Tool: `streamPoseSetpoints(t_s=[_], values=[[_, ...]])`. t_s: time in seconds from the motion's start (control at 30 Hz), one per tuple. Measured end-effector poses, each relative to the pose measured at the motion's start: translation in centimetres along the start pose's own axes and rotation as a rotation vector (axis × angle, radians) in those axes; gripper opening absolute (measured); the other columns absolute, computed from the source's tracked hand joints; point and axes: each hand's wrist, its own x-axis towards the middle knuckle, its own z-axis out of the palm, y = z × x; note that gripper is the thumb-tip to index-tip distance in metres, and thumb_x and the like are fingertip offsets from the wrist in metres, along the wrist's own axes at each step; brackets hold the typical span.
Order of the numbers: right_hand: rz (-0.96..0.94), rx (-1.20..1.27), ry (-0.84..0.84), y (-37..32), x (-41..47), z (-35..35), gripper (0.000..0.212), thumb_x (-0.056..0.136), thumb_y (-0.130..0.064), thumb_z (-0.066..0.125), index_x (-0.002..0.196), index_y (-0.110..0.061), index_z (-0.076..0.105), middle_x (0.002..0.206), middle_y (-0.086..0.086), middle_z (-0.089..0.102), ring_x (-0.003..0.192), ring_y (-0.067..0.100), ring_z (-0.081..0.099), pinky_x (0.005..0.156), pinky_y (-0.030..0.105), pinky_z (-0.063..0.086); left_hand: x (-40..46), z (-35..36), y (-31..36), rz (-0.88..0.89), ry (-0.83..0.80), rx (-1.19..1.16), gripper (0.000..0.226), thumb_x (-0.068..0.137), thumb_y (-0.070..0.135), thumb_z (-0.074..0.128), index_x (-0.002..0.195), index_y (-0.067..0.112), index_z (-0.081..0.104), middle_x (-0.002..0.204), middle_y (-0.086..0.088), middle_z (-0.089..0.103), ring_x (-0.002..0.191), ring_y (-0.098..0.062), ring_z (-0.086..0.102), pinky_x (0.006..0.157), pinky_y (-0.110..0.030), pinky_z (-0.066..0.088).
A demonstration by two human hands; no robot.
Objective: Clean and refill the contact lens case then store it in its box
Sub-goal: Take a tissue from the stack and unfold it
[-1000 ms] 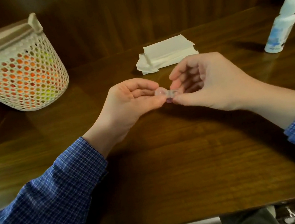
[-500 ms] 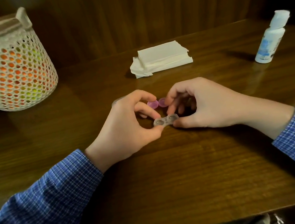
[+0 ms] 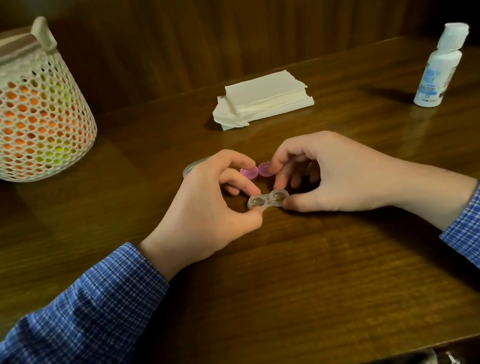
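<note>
A clear two-well contact lens case (image 3: 268,200) lies on the wooden table (image 3: 281,286) between my hands, its wells uncovered. My left hand (image 3: 211,208) pinches its left end between thumb and fingertips. My right hand (image 3: 326,176) pinches its right end. Two pink caps (image 3: 257,171) lie side by side just behind the case, between my index fingers. A clear round object (image 3: 195,166), partly hidden behind my left hand, sits on the table. A white solution bottle (image 3: 438,66) stands at the far right.
A stack of white tissues (image 3: 263,98) lies at the back centre. A white mesh basket (image 3: 8,112) holding orange and green items stands at the back left. A dark wooden wall rises behind the table. The table's front edge runs near the bottom of the view.
One second ago both hands held the case in the air. They have lowered it onto the table, the pink caps have come into sight behind it, and my view has tilted slightly.
</note>
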Motion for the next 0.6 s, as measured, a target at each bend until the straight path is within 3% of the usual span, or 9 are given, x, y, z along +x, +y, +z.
streamPoseSetpoints(t_s=[0.43,0.53,0.6], values=[[-0.018,-0.012,-0.008,-0.2,-0.3,-0.2,0.038,0.077,-0.029,0.086,0.109,-0.036,0.066,0.096,-0.015,0.073,0.093,-0.001,0.068,0.079,0.014,0.056,0.0,-0.1,-0.1,0.007,-0.01,0.003,0.069,0.074,0.02,0.09,0.135,0.023,0.056,0.095,0.015,0.075,0.1,0.008,0.064,0.077,-0.001,0.044],[-0.048,0.035,0.154,-0.2,-0.2,-1.0,0.029,0.077,-0.034,0.081,0.104,-0.031,0.071,0.093,-0.013,0.073,0.086,0.002,0.069,0.075,0.015,0.056,-0.1,-0.6,0.2,0.035,0.061,-0.039,0.063,0.076,0.026,0.087,0.132,0.022,0.059,0.099,0.014,0.073,0.099,0.002,0.065,0.076,-0.006,0.048],[-0.029,0.114,0.32,0.4,0.8,-1.9,0.016,0.084,-0.026,0.078,0.1,-0.028,0.073,0.09,-0.01,0.073,0.084,0.005,0.069,0.074,0.013,0.055,0.5,-1.2,0.1,0.046,0.16,-0.072,0.05,0.079,0.024,0.082,0.125,0.023,0.064,0.1,0.012,0.071,0.094,-0.001,0.067,0.075,-0.011,0.052]])
